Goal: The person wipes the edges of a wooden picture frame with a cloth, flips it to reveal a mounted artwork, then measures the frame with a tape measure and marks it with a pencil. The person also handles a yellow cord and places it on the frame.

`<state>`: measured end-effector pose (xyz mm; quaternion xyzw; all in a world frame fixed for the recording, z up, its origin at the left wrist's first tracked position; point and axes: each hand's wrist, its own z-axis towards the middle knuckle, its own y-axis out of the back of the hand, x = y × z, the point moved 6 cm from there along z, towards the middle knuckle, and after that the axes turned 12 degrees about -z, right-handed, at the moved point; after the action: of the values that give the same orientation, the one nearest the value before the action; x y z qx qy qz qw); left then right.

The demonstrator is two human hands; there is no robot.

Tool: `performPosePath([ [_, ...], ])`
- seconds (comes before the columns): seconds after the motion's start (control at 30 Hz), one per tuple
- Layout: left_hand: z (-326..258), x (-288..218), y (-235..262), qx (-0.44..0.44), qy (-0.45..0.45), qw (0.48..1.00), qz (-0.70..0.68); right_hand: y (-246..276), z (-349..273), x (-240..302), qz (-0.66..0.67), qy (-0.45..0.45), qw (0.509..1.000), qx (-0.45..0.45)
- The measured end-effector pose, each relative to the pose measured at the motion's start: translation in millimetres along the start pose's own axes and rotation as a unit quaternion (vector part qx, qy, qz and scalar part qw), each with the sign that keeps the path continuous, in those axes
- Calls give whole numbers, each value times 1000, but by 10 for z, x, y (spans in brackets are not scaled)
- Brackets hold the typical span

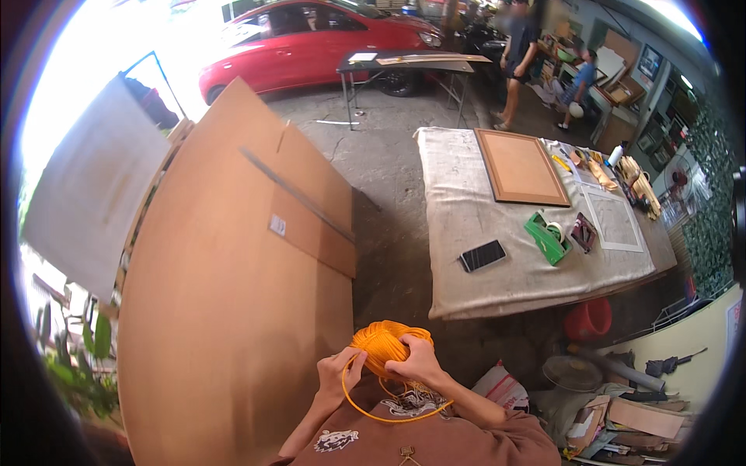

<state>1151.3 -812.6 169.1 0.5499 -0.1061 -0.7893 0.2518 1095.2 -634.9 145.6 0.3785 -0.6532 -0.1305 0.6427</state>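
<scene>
A bundle of orange cord [382, 342] is held up in front of my chest. My right hand [420, 360] is wrapped round the bundle's right side, its thumb pressed on the windings. At the left side, my left hand [340, 370] has its fingers closed on a strand of the cord, close against the bundle. From there a loose loop of cord hangs down over my brown shirt [373, 431] and runs toward my right forearm. The far side of the bundle and some of my fingertips are hidden.
Large cardboard sheets [225, 279] stand at my left. To the right, a cloth-covered table [458, 210] bears a framed board [522, 167], a phone [482, 256] and a green tape dispenser [548, 239]. Scraps [641, 419] lie at lower right. Two people stand beyond, near a red car [303, 46].
</scene>
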Motion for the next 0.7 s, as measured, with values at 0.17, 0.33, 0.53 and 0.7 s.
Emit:
performPosePath([
  [0.17, 1247, 522, -191, -23, -31, 999, -10, 123, 1295, -107, 30, -18, 999, -10],
  [0.33, 2695, 1201, -485, 61, -41, 996, -45, 324, 2637, -179, 32, -36, 998, -39],
  [0.53, 4424, 1580, -772, 141, -1, 989, -49, 877, 4110, -177, 46, -68, 994, -74],
  [0.7, 5582, 2022, -1112, 126, -58, 986, -90, 1096, 5409, -405, 50, -85, 990, -100],
])
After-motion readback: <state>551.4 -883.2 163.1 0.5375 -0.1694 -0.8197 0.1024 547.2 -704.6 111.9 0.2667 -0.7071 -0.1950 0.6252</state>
